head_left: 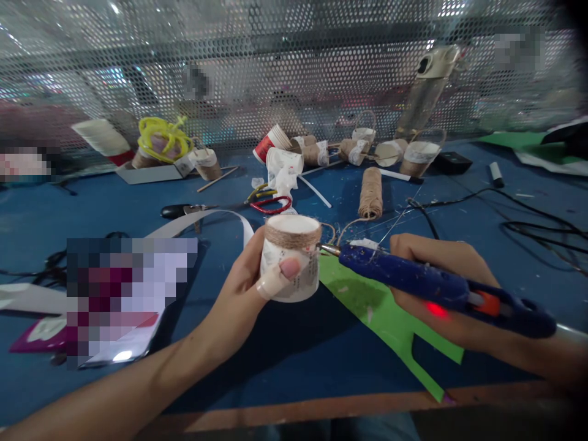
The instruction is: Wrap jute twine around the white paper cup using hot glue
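My left hand (pixel 250 288) grips a white paper cup (pixel 290 260) held upside down, with brown twine (pixel 293 234) wound round its upper edge. The thumb, with a plaster on it, presses on the cup's side. My right hand (pixel 443 288) holds a blue glue gun (pixel 436 285) whose metal tip touches the cup's right side just below the twine. A red light glows on the gun. A strand of twine runs from the cup back to a twine spool (pixel 370 193) lying on the blue table (pixel 275 361).
A green paper sheet (pixel 390 318) lies under the gun. Scissors with red and yellow handles (pixel 264 202), a white strip, several twine-wrapped cups (pixel 416 156) and black cables (pixel 528 223) lie farther back. A perforated metal screen (pixel 294 67) closes the rear. The table's wooden edge runs along the bottom.
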Action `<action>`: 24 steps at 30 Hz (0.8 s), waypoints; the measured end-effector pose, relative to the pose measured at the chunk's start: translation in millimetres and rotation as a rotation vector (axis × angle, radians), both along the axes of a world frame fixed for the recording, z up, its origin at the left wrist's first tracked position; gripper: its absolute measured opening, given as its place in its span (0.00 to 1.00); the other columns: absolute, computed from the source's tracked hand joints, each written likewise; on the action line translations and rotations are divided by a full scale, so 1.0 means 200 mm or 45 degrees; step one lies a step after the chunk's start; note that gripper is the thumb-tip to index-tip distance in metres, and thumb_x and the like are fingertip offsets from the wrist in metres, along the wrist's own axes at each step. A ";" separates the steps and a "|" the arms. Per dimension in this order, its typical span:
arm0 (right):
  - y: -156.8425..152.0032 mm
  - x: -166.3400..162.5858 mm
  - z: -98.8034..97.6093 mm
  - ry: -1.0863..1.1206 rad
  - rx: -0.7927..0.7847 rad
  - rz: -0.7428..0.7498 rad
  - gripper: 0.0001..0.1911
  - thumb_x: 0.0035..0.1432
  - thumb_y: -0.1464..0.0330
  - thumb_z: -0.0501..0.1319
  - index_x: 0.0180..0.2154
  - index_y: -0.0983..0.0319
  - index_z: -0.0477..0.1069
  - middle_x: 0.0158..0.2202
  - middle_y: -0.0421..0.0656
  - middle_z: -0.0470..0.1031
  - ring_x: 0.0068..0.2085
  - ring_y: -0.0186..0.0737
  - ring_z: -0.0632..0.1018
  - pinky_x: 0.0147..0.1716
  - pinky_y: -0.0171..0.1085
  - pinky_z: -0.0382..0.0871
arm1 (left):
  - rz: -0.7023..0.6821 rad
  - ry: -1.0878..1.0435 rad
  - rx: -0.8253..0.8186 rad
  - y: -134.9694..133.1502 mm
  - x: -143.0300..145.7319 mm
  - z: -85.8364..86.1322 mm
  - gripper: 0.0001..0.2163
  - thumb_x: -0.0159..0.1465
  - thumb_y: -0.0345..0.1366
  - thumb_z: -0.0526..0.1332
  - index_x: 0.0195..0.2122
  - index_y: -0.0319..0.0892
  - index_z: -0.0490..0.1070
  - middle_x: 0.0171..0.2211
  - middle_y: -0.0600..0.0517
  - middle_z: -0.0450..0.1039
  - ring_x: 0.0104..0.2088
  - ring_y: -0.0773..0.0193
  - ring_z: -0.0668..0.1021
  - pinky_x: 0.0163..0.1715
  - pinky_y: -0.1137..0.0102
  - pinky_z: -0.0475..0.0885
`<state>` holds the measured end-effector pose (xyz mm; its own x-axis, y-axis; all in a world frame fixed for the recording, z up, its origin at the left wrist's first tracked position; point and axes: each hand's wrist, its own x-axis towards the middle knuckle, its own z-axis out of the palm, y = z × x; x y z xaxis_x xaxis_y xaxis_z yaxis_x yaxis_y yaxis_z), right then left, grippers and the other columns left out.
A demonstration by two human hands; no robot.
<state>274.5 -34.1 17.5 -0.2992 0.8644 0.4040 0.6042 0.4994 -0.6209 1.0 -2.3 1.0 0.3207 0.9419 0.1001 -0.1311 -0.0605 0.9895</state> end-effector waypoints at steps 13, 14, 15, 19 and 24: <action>0.02 -0.01 -0.01 0.106 -0.206 -0.145 0.09 0.59 0.69 0.64 0.28 0.56 0.67 0.24 0.34 0.69 0.24 0.37 0.69 0.24 0.37 0.61 | -0.117 -0.028 -0.020 0.00 -0.01 0.00 0.20 0.70 0.48 0.68 0.62 0.52 0.78 0.60 0.48 0.83 0.63 0.41 0.80 0.60 0.57 0.76; 0.02 0.00 -0.01 0.122 -0.196 -0.143 0.09 0.61 0.68 0.64 0.29 0.55 0.67 0.24 0.34 0.68 0.25 0.37 0.70 0.24 0.38 0.62 | -0.139 -0.035 -0.026 -0.01 -0.01 0.00 0.20 0.70 0.48 0.68 0.62 0.52 0.78 0.60 0.48 0.83 0.62 0.41 0.80 0.59 0.57 0.76; 0.03 0.00 -0.01 0.151 -0.177 -0.149 0.10 0.63 0.67 0.65 0.29 0.55 0.67 0.23 0.34 0.68 0.25 0.37 0.70 0.25 0.38 0.63 | -0.156 -0.041 -0.032 -0.01 -0.01 -0.01 0.20 0.70 0.48 0.68 0.61 0.52 0.78 0.61 0.48 0.82 0.61 0.42 0.81 0.58 0.57 0.77; 0.04 0.00 -0.03 0.368 -0.140 -0.201 0.08 0.67 0.61 0.68 0.35 0.53 0.73 0.30 0.35 0.74 0.32 0.39 0.76 0.34 0.40 0.71 | -0.217 -0.043 -0.056 -0.02 -0.01 -0.02 0.21 0.70 0.48 0.70 0.61 0.51 0.78 0.62 0.47 0.81 0.60 0.42 0.81 0.57 0.58 0.77; 0.05 -0.05 -0.05 0.525 -0.282 -0.086 0.22 0.57 0.56 0.77 0.53 0.46 0.79 0.45 0.38 0.83 0.37 0.43 0.81 0.37 0.43 0.78 | -0.273 -0.067 -0.155 -0.03 0.01 -0.01 0.22 0.70 0.48 0.69 0.63 0.51 0.77 0.62 0.46 0.81 0.62 0.41 0.79 0.57 0.58 0.77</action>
<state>265.0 -24.3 7.4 -0.0925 0.9553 0.2809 0.3115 0.2957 -0.9030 3.5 -7.5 -0.2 0.5120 0.8589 0.0122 -0.1795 0.0931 0.9793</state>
